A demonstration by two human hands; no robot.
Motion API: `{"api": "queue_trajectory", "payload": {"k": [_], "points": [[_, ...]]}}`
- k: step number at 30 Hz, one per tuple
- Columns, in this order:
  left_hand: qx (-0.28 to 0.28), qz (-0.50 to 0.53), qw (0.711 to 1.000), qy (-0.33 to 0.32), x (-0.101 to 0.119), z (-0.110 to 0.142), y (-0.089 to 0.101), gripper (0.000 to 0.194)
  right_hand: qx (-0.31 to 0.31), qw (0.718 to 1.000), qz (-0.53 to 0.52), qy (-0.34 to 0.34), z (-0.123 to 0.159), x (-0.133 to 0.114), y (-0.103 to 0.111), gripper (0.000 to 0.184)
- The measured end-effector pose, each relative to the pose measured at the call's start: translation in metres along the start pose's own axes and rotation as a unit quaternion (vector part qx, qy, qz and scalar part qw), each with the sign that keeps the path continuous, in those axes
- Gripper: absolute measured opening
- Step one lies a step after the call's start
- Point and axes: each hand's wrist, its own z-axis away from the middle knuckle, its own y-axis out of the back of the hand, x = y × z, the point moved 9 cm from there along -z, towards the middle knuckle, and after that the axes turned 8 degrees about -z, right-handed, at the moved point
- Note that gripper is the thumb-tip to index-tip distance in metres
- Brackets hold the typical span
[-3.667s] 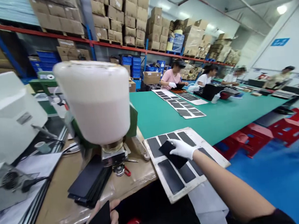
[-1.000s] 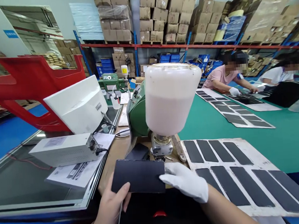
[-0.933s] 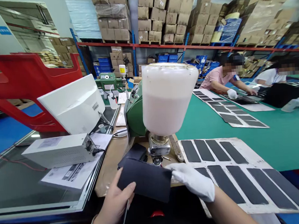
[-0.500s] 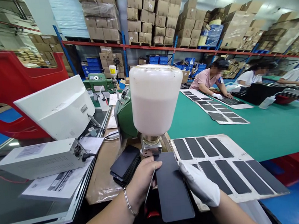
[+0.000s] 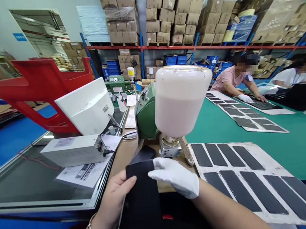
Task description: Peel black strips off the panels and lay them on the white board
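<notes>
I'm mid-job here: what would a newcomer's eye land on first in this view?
The big whitish bottle, standing neck down near the centre. Next, the bright red plastic object at the left, behind the white monitor. Then, at the lower centre, the bare left hand holds a dark panel, with the white-gloved right hand at its upper right edge.

And there it is, your bare left hand [image 5: 118,188] locked in a grip, thumb laid on top and aimed across at its partner, other fingers mostly out of sight! Your left wrist [image 5: 95,223] sits below, angled up and inward. Opposite, your white-gloved right hand [image 5: 174,177] points leftward, thumb beneath the fingers, your right forearm [image 5: 224,203] slanting away low!
</notes>
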Motion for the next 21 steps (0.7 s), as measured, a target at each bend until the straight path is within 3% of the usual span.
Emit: {"api": "queue_trajectory", "payload": {"k": [5, 10, 12, 15, 18, 21], "points": [[-0.123, -0.123, 0.985, -0.006, -0.021, -0.007, -0.041, 0.021, 0.087, 0.992, 0.064, -0.069, 0.025, 0.017, 0.031, 0.02], [-0.246, -0.192, 0.949, 0.04, -0.057, -0.014, -0.087, 0.011, 0.237, 0.97, -0.025, -0.045, 0.074, 0.032, 0.094, 0.019], [-0.24, -0.17, 0.955, 0.035, -0.056, -0.024, -0.099, 0.01, 0.262, 0.96, -0.095, -0.014, 0.093, 0.035, 0.117, 0.018], [-0.199, -0.102, 0.975, 0.011, -0.042, -0.044, -0.112, 0.015, 0.238, 0.959, -0.153, -0.005, 0.114, 0.041, 0.132, 0.017], [-0.172, -0.066, 0.983, 0.003, -0.029, -0.058, -0.123, 0.028, 0.243, 0.958, -0.148, -0.023, 0.127, 0.048, 0.141, 0.019], [-0.17, -0.056, 0.984, -0.002, -0.022, -0.057, -0.126, 0.027, 0.261, 0.956, -0.134, -0.029, 0.127, 0.048, 0.144, 0.015]]}}
